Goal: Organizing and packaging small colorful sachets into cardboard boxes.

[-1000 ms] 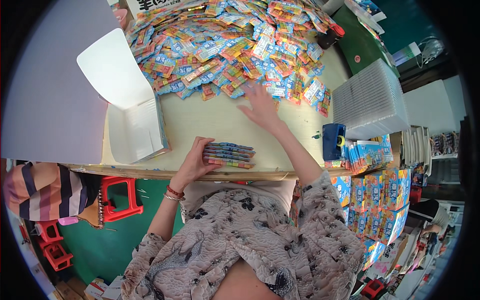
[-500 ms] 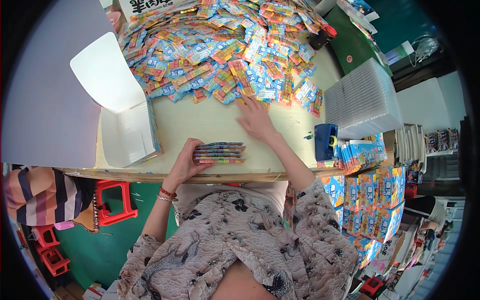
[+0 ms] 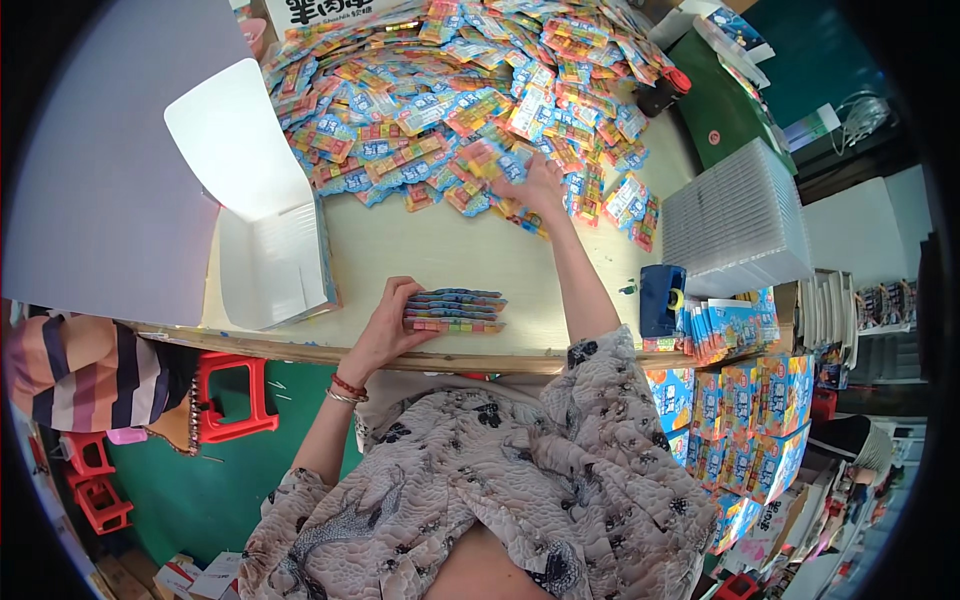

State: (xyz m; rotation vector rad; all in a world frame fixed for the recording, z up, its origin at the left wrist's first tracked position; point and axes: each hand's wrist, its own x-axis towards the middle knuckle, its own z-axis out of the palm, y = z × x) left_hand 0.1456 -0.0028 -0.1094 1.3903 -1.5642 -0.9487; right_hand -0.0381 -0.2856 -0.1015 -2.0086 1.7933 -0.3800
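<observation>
Broadly, the tabletop point(image 3: 440, 250) fills the middle of the view, pale and bare in its near half. Across its far side, from eleven to one o'clock, spreads a big heap of packets point(image 3: 450, 90), bright blue, orange and yellow, lying loose and overlapping. At ten o'clock an open white box point(image 3: 265, 265) stands on the tabletop with its lid point(image 3: 230, 140) tipped up and back. At three o'clock sits a block of clear stacked trays point(image 3: 735, 220), and below it, off the tabletop edge toward four o'clock, piles of blue cartons point(image 3: 740, 410). A dark blue tape dispenser point(image 3: 662, 298) stands near the right edge of the tabletop, just beside a row of upright blue packs point(image 3: 725, 330). A red stool point(image 3: 230, 395) shows on the green floor at eight o'clock.

The right hand point(image 3: 537, 185) reaches out to twelve o'clock with fingers spread, lying flat on the near fringe of the heap. The left hand point(image 3: 390, 325) rests near the front edge of the tabletop, fingers curled against the left end of a small neat stack point(image 3: 455, 310) of packets, which lies flat just inside that edge, well apart from the heap.
</observation>
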